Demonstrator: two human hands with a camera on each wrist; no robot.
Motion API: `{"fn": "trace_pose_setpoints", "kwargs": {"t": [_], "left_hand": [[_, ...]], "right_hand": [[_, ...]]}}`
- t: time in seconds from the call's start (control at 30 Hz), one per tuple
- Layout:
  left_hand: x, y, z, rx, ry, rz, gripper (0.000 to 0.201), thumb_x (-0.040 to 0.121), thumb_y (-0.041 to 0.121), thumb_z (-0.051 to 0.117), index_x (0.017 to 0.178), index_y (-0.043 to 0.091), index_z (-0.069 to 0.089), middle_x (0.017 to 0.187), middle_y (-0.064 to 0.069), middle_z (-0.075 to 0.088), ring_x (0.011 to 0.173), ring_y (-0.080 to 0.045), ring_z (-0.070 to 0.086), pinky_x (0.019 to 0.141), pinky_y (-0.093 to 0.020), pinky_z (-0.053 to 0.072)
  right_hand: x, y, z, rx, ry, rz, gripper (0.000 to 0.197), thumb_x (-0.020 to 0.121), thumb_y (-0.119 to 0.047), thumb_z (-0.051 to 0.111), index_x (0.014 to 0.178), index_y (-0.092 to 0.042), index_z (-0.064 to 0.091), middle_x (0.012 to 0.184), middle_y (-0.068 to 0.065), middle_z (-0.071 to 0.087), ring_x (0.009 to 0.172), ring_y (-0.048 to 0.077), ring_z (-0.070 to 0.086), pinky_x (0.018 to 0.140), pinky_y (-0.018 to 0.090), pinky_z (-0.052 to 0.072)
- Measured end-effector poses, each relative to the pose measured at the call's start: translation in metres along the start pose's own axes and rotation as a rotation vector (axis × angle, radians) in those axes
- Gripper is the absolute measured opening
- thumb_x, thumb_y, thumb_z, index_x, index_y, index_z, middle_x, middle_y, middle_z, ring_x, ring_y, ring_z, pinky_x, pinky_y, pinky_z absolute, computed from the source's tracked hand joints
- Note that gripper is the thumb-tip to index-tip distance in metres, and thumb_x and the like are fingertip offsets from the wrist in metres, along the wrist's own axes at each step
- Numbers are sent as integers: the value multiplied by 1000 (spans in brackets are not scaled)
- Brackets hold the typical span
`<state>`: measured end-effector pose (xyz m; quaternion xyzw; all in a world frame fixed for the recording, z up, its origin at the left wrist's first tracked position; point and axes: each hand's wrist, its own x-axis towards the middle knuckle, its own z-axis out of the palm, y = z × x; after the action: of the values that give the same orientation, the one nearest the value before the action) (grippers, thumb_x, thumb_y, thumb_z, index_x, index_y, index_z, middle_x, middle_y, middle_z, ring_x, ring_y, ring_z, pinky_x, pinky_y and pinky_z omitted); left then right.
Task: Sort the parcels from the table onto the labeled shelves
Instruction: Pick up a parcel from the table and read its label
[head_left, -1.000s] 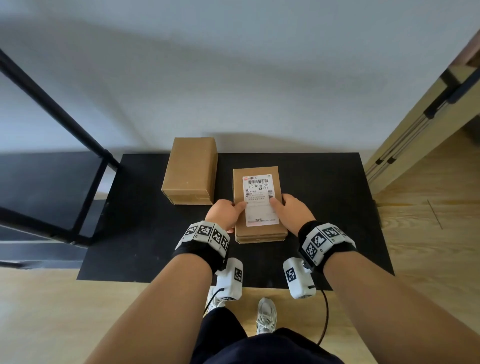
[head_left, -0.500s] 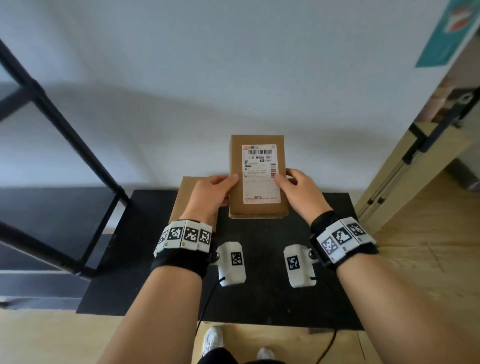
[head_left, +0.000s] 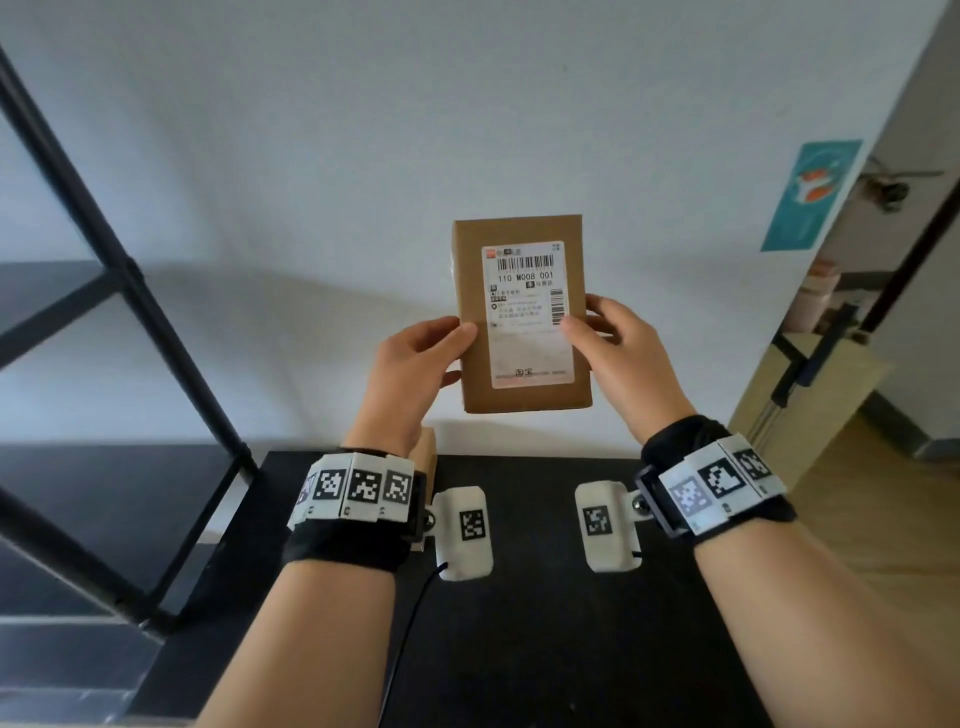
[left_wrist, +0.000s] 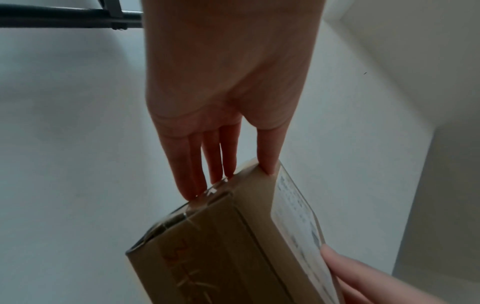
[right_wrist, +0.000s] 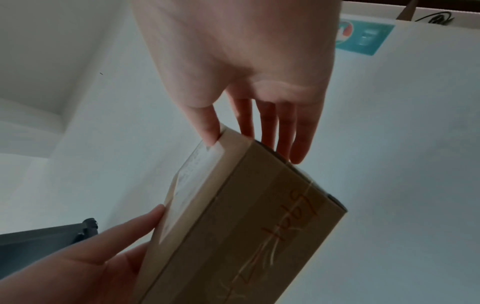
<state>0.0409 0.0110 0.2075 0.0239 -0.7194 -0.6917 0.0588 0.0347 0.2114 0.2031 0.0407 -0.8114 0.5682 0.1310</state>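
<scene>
At frame bottom lies the matte black rectangular table (head_left: 545, 649); above it, left hand (head_left: 410, 374) and right hand (head_left: 623, 353) pinch the labelled brown cardboard parcel (head_left: 519, 317) upright at frame centre, black metal shelf frame (head_left: 119, 270) left, white wall (head_left: 467, 104) behind

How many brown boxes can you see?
2. One parcel with a white label is held up between the left hand and right hand. A second box peeks out behind the left wrist on the table; more may be hidden.
</scene>
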Motion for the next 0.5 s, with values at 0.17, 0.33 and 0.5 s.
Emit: {"fn": "trace_pose_setpoints", "kwargs": {"t": [0.17, 0.33, 0.5], "left_hand": [[-1, 14, -2, -44, -20, 85, 33, 94, 21, 67, 125, 14, 69, 110, 3, 77, 105, -12, 73, 97, -37, 56], [-6, 16, -5, -102, -29, 138, 38, 93, 13, 67, 131, 10, 64, 115, 0, 76, 108, -14, 72, 98, -36, 56], [-9, 13, -4, -143, -26, 156, 40, 92, 6, 67, 131, 9, 64, 118, -3, 75, 114, -16, 69, 102, -40, 53]], "right_hand": [[-2, -17, -7, 123, 51, -25, 34, 92, -25, 60, 126, -25, 59, 117, -13, 68, 107, 4, 65, 87, 28, 56], [-4, -25, -8, 200, 76, -56, 32, 89, -15, 62, 120, -22, 58, 112, -12, 70, 103, 2, 66, 80, 22, 56], [-7, -25, -8, 221, 83, -82, 32, 87, -9, 61, 115, -21, 54, 114, -9, 67, 106, 6, 65, 76, 22, 55]]}}
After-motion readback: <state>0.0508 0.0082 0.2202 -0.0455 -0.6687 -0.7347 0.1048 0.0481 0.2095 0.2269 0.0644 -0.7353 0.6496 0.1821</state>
